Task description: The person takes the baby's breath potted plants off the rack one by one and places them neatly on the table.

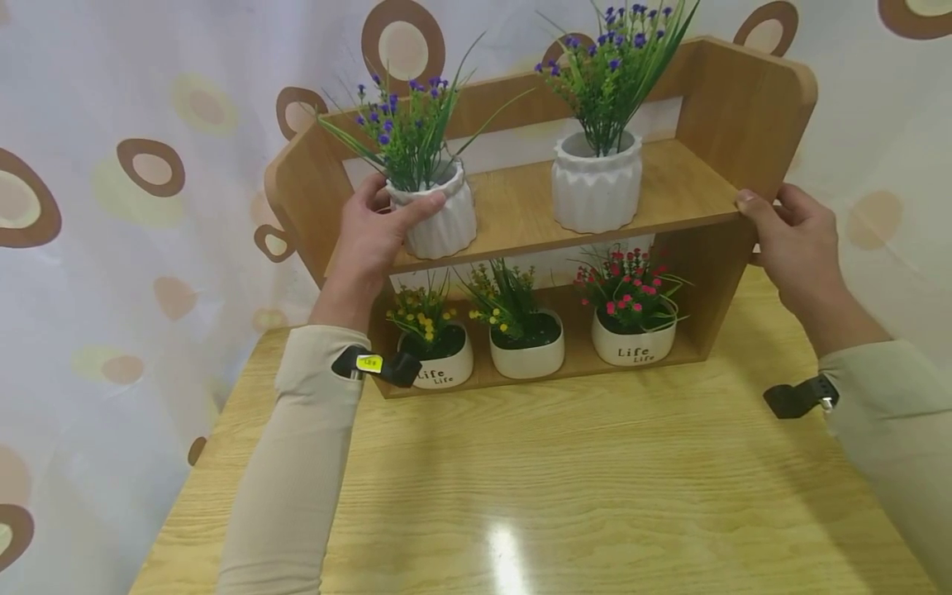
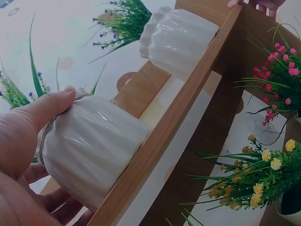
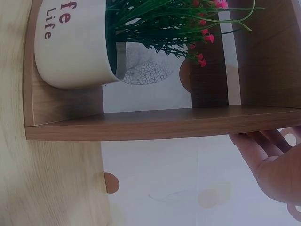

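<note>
Patterned sheeting (image 1: pixel 223 49) backs the bench (image 1: pixel 595 471), which carries a two-tier wooden shelf (image 1: pixel 513 198). On its upper tier, towards the left end, a white fluted pot (image 1: pixel 445 223) stands upright. Left hand (image 1: pixel 372 235) grips the pot from the left, thumb at the rim; right hand (image 1: pixel 803 240) grips the shelf's right side. Governing relation, as judged: shelf's long axis spans both hands, pot within the left, well apart from the right.

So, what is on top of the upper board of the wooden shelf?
A white pot, held by the left hand, and a second white pot, both with purple flowers. The board beneath their bases is hidden.
</note>
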`<state>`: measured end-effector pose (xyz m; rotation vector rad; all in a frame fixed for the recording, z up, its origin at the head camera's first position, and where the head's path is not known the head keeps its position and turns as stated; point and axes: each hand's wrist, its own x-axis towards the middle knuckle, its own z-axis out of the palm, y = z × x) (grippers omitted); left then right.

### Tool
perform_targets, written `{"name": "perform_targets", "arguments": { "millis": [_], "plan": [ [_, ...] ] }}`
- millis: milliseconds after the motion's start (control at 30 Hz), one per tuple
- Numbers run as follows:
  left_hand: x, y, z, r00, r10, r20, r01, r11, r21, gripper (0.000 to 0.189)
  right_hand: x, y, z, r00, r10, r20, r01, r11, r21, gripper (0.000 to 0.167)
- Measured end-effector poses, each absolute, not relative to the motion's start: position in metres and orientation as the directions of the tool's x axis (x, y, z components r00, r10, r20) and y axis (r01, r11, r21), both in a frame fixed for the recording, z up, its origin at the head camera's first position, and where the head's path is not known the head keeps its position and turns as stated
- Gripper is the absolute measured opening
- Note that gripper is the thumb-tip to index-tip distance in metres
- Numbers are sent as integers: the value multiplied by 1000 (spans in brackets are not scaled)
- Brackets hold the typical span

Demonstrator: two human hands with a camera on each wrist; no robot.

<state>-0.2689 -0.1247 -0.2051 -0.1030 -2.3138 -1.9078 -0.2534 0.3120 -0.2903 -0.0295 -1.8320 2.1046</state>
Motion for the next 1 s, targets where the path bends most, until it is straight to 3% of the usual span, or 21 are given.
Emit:
{"name": "perform_targets", "arguments": {
  "millis": [500,1000],
  "plan": [
    [-262,-129,-209,-983,-70,172,157,175,972,82,-256,309,-293,-945,271,184,-211,-75,-975,39],
    [-239,-138,-212,-972,-69,224,213,135,968,71,-254,309,-295,-930,301,213,-268,-157,-950,18]
  ]
}}
